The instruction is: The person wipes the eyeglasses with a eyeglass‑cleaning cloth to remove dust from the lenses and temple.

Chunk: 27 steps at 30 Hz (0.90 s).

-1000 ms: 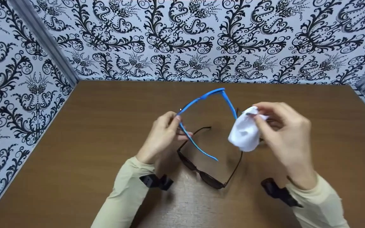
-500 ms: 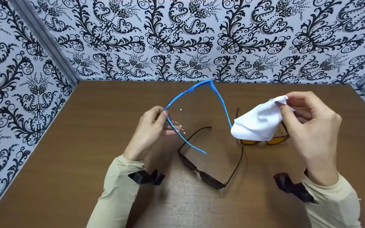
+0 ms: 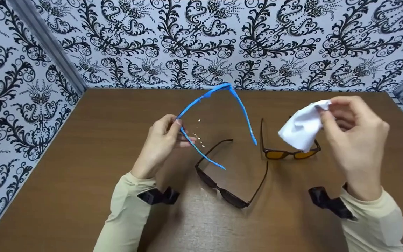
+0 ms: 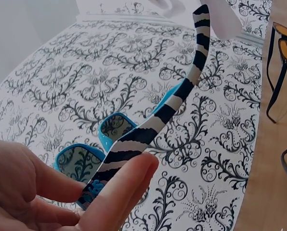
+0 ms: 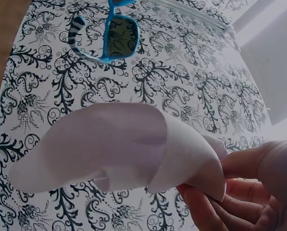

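My left hand (image 3: 161, 141) pinches a pair of blue sunglasses (image 3: 208, 93) by one hinge corner, holding them above the table with both temples unfolded. In the left wrist view the near temple (image 4: 174, 103) has black and white zebra stripes, and the lenses (image 4: 78, 163) look greenish. My right hand (image 3: 357, 140) pinches a white cloth (image 3: 301, 127) by one corner, and it hangs down apart from the blue sunglasses. Behind and below the cloth, glasses with orange lenses (image 3: 275, 155) lie on the table, partly covered in the head view.
Dark sunglasses (image 3: 233, 198) lie on the brown table (image 3: 82, 168) between my forearms, temples unfolded toward the back. Small bright specks (image 3: 199, 140) show near my left fingers. Patterned panels (image 3: 208, 42) border the table at the back and sides.
My right hand has moved right with the cloth, away from the blue sunglasses, uncovering more of the orange-lens glasses. My left hand has shifted left and slightly back with the blue sunglasses.
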Motion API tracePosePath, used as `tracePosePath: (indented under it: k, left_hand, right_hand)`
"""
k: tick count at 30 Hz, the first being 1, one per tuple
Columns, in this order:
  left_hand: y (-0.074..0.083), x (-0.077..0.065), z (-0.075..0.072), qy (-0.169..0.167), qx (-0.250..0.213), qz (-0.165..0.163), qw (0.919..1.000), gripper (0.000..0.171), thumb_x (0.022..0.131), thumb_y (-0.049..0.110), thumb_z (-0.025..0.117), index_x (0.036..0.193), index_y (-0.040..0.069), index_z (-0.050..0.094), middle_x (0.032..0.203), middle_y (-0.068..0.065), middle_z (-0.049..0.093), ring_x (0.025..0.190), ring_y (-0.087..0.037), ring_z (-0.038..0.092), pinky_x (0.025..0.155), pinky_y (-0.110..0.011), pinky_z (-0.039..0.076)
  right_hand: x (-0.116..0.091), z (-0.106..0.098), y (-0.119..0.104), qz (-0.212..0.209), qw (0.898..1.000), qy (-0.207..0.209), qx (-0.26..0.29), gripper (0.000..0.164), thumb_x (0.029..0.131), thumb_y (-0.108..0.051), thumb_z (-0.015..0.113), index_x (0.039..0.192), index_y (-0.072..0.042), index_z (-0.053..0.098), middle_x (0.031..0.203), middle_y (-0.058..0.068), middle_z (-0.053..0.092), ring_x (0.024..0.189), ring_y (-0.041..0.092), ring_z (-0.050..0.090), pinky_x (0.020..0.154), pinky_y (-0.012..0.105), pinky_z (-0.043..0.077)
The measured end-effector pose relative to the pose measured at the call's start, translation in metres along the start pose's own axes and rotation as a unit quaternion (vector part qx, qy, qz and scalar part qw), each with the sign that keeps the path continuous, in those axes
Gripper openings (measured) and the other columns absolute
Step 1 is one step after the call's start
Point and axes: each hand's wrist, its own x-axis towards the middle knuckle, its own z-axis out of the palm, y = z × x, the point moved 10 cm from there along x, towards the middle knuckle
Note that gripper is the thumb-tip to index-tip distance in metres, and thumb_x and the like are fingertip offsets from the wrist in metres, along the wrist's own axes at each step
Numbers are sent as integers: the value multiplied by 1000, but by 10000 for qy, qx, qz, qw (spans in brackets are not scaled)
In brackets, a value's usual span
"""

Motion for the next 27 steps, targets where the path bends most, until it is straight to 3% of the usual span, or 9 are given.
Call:
tracePosePath:
  k: [3,8,10,16,23,27]
  left_hand:
    - [1,-1,7,-99,-2,49,9999,16,101,1,38,94,-7,50,81,-25,59,71,-28,70,68,-37,57]
    - [2,-3,11,-151,15,113,9998,15,101,1,39,95,-7,51,82,-29,61,70,-28,70,69,-37,57]
    - [2,-3,10,-117,44,141,9998,15,101,1,40,94,-7,51,82,-29,60,71,-29,70,68,-38,57]
    - [1,-3,15,-168,60,147,9997,15,101,1,40,95,-6,52,83,-26,59,72,-30,70,69,-39,57]
    - [-2,-4,21,-298,210,141,9992,14,101,1,41,97,-6,52,83,-24,59,76,-33,70,69,-38,57]
    - [-2,-7,24,-410,295,131,9986,13,101,1,42,99,-6,53,83,-23,59,78,-35,70,69,-39,57]
  right_hand:
    - [-4,16,-5,-135,9987,-362,-348,18,83,4,67,100,5,67,91,17,71,75,-2,65,68,6,45]
    - [-17,54,-7,-432,9847,-1395,-949,13,86,-2,64,98,1,61,84,21,70,71,39,68,65,41,51]
    - [-23,66,-7,-512,9786,-1768,-920,13,87,-3,62,99,1,59,85,23,69,70,42,67,65,56,47]
    - [-32,84,-10,-724,9696,-2237,-685,13,88,-3,61,99,-3,56,83,13,72,60,29,63,57,46,41]
    - [-34,88,-13,-723,9703,-2255,-487,12,87,0,59,98,-3,55,80,9,72,55,19,58,53,33,37]
    - [-34,88,-12,-694,9730,-2176,-326,12,87,2,58,98,-2,55,81,11,72,60,19,64,51,27,38]
